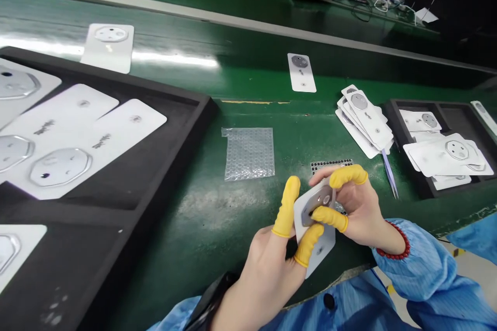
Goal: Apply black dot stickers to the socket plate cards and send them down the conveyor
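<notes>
Head view: a white rectangular card (324, 242) with a grey metal octagonal plate (316, 204), gripped between both hands just above the green-painted workbench (209, 207). Left hand (267, 274) closed around the card's lower left side; right hand (359, 212) closed over its upper right side, with yellow rubber finger cots (286, 207) on the fingertips of both. Best handling, by the look of it: light, even pressure at the card's edges, cotted fingertips kept off the plate's centre where possible, both hands steady. Left forearm rising from the lower edge of the view, a black wrist strap (212, 300) at the wrist; right wrist bent inward, a red beaded bracelet (393, 242) above a blue cleanroom sleeve (411, 264). Just beyond the hands, a narrow black-dotted strip (331, 165) and a pale blue pointed tool (390, 176); nearby, a fanned stack of white cards (363, 124), a clear bubble-wrap sheet (248, 154) and two black foam trays (202, 101) (396, 114).
</notes>
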Action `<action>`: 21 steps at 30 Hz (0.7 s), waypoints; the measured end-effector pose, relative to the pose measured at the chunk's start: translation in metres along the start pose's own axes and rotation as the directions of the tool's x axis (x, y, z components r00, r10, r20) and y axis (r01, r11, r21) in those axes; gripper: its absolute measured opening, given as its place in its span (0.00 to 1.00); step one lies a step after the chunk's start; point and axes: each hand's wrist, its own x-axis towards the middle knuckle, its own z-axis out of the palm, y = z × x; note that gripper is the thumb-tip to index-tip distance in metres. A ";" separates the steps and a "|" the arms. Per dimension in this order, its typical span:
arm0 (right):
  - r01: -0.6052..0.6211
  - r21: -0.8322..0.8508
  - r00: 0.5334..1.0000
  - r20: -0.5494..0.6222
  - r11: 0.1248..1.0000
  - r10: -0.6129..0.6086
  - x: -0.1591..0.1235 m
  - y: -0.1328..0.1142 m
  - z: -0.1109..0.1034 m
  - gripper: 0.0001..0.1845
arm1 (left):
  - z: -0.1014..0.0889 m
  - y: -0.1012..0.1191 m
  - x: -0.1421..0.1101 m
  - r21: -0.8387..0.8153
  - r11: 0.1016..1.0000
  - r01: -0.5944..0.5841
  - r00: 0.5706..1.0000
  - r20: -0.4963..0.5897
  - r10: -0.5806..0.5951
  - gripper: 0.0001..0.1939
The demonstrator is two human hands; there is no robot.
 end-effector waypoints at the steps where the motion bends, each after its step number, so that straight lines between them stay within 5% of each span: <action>1: 0.004 0.005 1.000 -0.008 1.000 -0.004 0.000 -0.001 0.000 0.20 | 0.000 0.000 -0.001 0.005 1.000 -0.007 1.000 -0.009 0.007 0.08; 7: 0.015 -0.023 0.996 -0.082 1.000 -0.017 0.000 -0.003 0.001 0.18 | -0.001 0.001 -0.006 0.047 0.999 -0.029 1.000 0.005 0.028 0.35; 21: -0.117 -0.093 0.987 -0.116 0.989 0.106 0.005 -0.010 0.000 0.21 | -0.001 0.003 -0.004 0.006 1.000 0.010 0.999 0.052 -0.010 0.38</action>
